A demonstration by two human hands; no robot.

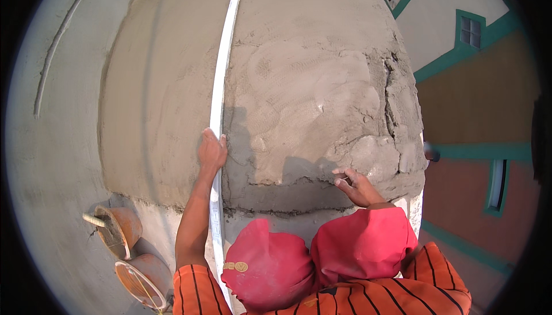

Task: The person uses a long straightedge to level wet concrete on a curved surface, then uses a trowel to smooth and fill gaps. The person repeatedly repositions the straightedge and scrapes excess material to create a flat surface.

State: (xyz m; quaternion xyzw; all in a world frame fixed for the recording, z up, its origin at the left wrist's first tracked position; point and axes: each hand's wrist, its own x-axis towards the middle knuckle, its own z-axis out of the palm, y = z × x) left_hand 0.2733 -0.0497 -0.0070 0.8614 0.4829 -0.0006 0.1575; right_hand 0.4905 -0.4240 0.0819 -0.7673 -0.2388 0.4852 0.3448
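Note:
My left hand [213,150] is wrapped round the edge of a long white straightedge [225,65]. The straightedge stands against the wall and runs down past my arm to the lower edge. Smooth grey plaster [172,73] covers the wall left of it. Rougher wet mortar [299,90] lies to its right, with a ragged crack [388,102] near the far right edge. My right hand [357,188] is raised close to the lower mortar, thumb and fingers apart. Nothing shows in it, and I cannot tell whether its fingertips touch the mortar.
Two orange buckets [131,223] sit at lower left; the upper one holds mortar. Red cloth headwear [269,263] hides part of the lower middle. A thin pale strip [60,44] runs along the left wall. Beyond the right wall edge, a building [471,113] shows green trim and windows.

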